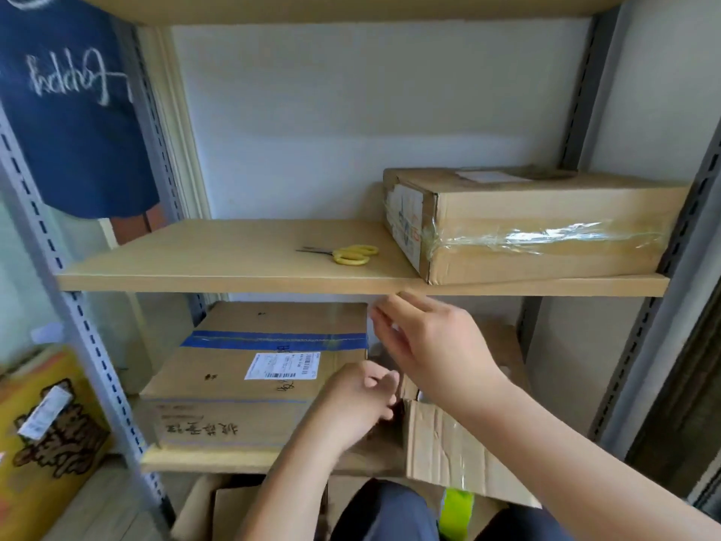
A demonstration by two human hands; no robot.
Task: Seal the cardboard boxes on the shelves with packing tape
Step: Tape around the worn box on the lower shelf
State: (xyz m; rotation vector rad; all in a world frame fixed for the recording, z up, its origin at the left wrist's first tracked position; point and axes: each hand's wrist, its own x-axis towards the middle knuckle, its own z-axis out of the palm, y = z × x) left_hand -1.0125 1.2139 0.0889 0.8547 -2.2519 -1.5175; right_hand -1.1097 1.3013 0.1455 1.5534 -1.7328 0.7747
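Near: open box (441,443) at lower shelf (203,460) front edge, flap hanging over. Left hand (361,396) curled, pinching something unclear beside that flap. Right hand (429,341) above it, fingers loosely extended, grip unclear. Blue-taped box (253,369) left of it. Beyond, upper shelf (234,285): scissors (347,254), taped box (538,224), bare room left.

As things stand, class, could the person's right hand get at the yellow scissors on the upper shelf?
Probably yes. The right hand is raised just under the shelf edge, and the scissors lie in the open near the front, apart from the taped box. Nothing stands between them.
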